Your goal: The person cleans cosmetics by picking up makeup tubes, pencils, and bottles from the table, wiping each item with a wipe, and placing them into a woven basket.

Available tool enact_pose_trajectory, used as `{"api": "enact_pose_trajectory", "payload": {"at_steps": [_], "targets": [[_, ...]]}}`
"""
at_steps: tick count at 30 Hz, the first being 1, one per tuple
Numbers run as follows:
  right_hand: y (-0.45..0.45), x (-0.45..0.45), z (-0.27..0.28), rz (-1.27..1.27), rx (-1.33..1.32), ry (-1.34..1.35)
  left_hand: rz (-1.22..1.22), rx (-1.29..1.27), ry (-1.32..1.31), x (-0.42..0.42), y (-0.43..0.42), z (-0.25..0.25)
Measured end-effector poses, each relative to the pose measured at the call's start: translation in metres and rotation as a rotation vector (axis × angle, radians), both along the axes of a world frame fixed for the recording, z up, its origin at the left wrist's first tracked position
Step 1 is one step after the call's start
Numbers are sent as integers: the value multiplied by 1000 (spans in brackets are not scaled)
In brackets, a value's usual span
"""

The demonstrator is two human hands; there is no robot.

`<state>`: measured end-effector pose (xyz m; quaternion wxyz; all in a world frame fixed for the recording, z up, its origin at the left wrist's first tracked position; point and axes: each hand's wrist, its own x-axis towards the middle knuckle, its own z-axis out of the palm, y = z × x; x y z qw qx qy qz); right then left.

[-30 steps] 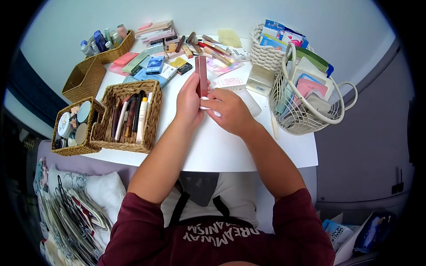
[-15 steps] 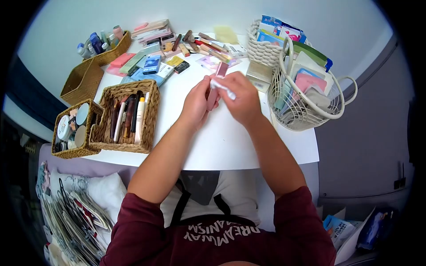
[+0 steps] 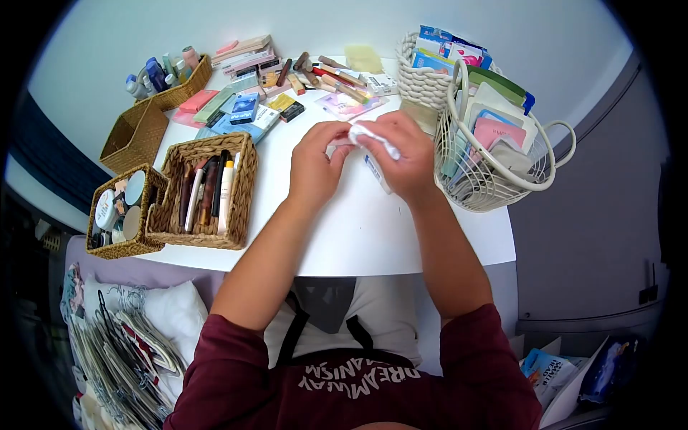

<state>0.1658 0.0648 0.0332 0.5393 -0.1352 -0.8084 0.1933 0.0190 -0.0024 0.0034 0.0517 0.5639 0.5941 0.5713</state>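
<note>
My left hand is closed, fingers bent toward the right hand, on a slim box that is mostly hidden. My right hand grips a crumpled white wipe, pressed against the left fingertips. From beneath the right hand sticks out a slim white piece with blue print; whether it is part of the same box I cannot tell. Both hands are above the white table. Just beyond them lies a pastel packet, and a beige box is partly covered by the right hand.
To the left stand a wicker basket of cosmetic tubes, a smaller basket of jars and an angled wicker holder. A white wire basket and a woven basket stand at right. Makeup boxes and tubes lie along the back.
The slim pink box, upright in my left hand before, is now mostly covered by my hands. A white piece with blue print has come into view below my right hand. The wipe stays in my right hand.
</note>
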Motion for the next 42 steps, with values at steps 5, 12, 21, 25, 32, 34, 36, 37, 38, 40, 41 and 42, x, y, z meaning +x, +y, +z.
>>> {"api": "enact_pose_trajectory", "payload": {"at_steps": [5,12,21,25,32,34,36,37,38,40,41,42], "targets": [[15,-3,-9,-135,-56,60,-17,93,99,-6,1,-3],[1,-2,-2,-88,27,50,25,134,130,-2,-4,3],[2,-5,-7,-26,47,104,-315,-47,-994,-15,2,9],[-8,-11,-11,71,168,27,-561,21,-1343,-19,1,9],[7,-5,-9,-107,43,183,-698,-6,-1280,-19,-2,5],[1,-3,-8,-48,98,134,-621,-18,-1272,-14,-2,7],[-12,-9,-4,60,120,76,-584,10,-1287,-15,1,4],[-12,-11,-6,51,97,48,-569,18,-1302,-16,2,1],[-10,-14,-8,45,75,20,-553,29,-1316,-16,3,-1],[-6,-18,-15,13,32,-8,-448,33,-1340,-12,6,1],[-3,-18,-17,-36,-14,-18,-453,11,-1281,-19,13,-17],[1,-18,-19,-87,-58,-26,-436,-10,-1271,-14,10,-14]]}}
